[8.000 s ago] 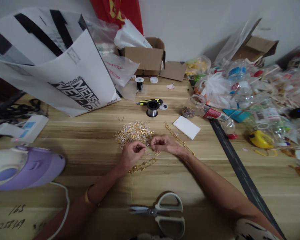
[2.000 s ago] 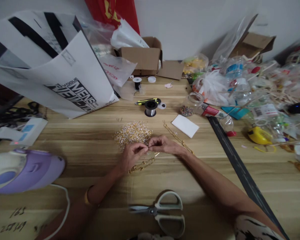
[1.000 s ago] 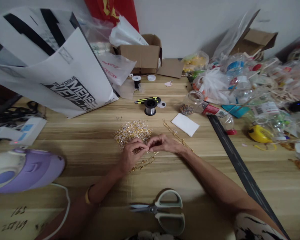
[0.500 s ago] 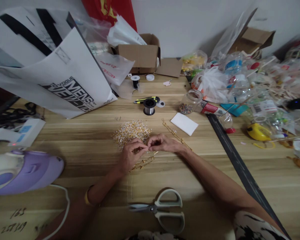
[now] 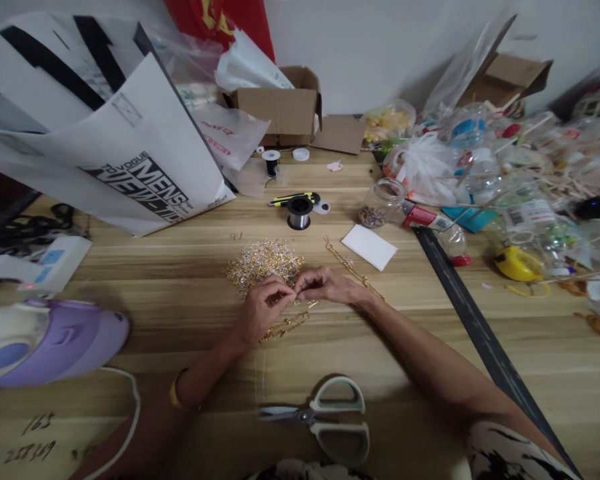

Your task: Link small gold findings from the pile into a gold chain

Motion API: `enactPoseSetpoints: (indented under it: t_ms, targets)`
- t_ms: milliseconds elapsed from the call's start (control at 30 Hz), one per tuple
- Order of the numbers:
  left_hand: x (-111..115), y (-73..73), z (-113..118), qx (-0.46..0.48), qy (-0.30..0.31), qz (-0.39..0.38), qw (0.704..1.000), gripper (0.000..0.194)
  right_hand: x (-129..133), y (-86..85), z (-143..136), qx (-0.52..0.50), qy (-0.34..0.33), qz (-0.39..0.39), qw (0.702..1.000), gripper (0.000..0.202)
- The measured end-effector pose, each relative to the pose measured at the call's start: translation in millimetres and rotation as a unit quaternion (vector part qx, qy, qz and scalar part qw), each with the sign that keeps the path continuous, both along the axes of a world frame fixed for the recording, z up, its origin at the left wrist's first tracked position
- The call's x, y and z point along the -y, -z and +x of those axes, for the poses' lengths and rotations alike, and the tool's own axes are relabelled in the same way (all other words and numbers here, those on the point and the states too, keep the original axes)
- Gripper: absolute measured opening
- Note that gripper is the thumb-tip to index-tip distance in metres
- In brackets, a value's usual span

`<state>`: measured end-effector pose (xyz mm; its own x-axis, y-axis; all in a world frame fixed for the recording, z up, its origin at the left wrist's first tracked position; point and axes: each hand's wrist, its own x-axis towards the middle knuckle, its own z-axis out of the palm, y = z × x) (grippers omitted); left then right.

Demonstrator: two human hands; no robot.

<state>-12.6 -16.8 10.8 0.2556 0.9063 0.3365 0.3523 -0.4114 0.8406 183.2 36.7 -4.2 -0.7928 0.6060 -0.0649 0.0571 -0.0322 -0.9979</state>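
Note:
My left hand point(image 5: 265, 308) and my right hand point(image 5: 325, 285) meet fingertip to fingertip over the table, both pinched closed. Whatever lies between the fingertips is too small to make out. Just behind them spreads a pile of small gold and clear beads point(image 5: 263, 260). A gold chain point(image 5: 287, 325) lies beside my left hand, partly covered by it. Beyond my right wrist rests another gold chain point(image 5: 347, 267). A thin clear thread point(image 5: 260, 377) trails down below my left hand towards scissors point(image 5: 325, 417) with pale handles.
A spool of wire point(image 5: 299, 213) stands behind the beads near a yellow utility knife point(image 5: 285, 199). A white card point(image 5: 369, 247) and a jar of beads point(image 5: 383, 203) are to the right. At left are a purple iron point(image 5: 80, 340) and a large white bag point(image 5: 130, 153).
Both hands keep the same pinch in nearly the same place. The view has shifted very slightly; nothing else has visibly moved.

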Motion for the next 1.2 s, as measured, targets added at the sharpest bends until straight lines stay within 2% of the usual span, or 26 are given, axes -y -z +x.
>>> enactPoseSetpoints:
  t_ms: [333,567,800,933,1100,1200]
  targets:
    - [-2.0,3.0,-6.0,-0.023,0.001,0.001,1.0,0.009,1.0,-2.5,0.6,-0.002,0.002,0.014,1.0,0.024]
    - [-11.9,-8.6,-27.1,-0.083,0.001,-0.013,0.996,0.012,1.0,-6.4,0.5,0.002,0.014,0.003,1.0,0.02]
    - [-16.8,-11.7,-42.2,-0.19,0.089,0.011,0.978,0.009,0.4,-3.7,-0.1,0.007,0.029,0.0,1.0,0.023]
    - [-12.2,-9.5,-37.4,-0.256,0.075,0.032,0.963,0.007,-0.1,-2.0,0.1,0.006,0.03,0.008,0.999,0.022]
    - [-7.2,-6.9,-27.0,-0.355,0.021,0.079,0.931,0.009,0.0,-2.4,-0.3,0.009,0.033,0.01,0.999,0.022]
    - [-7.2,-4.2,-26.1,-0.368,0.014,0.095,0.925,0.01,0.4,-3.0,-0.6,0.007,0.034,0.006,0.999,0.022]
